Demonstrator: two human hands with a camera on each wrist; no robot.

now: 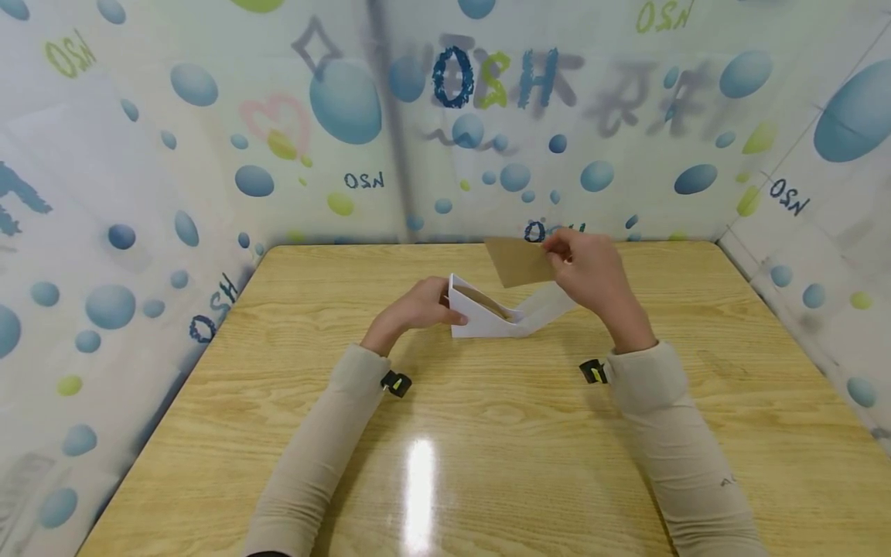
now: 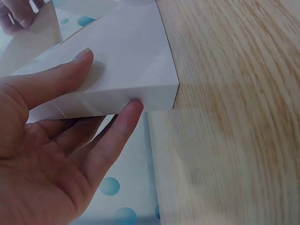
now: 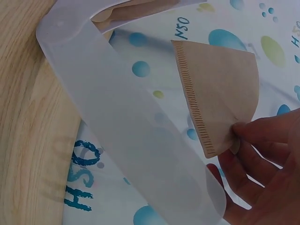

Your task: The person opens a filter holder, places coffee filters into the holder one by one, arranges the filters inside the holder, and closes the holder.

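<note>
A white coffee filter box (image 1: 479, 322) stands on the table with its slanted top uncovered. My left hand (image 1: 421, 305) holds its tall left end, the thumb (image 2: 70, 75) on the near side and fingers against the end and behind. Inside lie brown paper filters (image 3: 136, 11), partly hidden by the walls. A translucent lid flap (image 3: 126, 108) extends from the box's low end toward the right hand. Above the box, my right hand (image 1: 592, 271) pinches a brown cone coffee filter (image 3: 220, 89) by its edge between thumb and fingers. The filter's crimped seam shows in the right wrist view.
The wood-grain table (image 1: 487, 441) spreads around both forearms. A patterned sheet (image 1: 459, 170) with blue and green dots and lettering rises behind the table's far edge and along its sides. Small black cameras sit at the left wrist (image 1: 396, 384) and right wrist (image 1: 594, 372).
</note>
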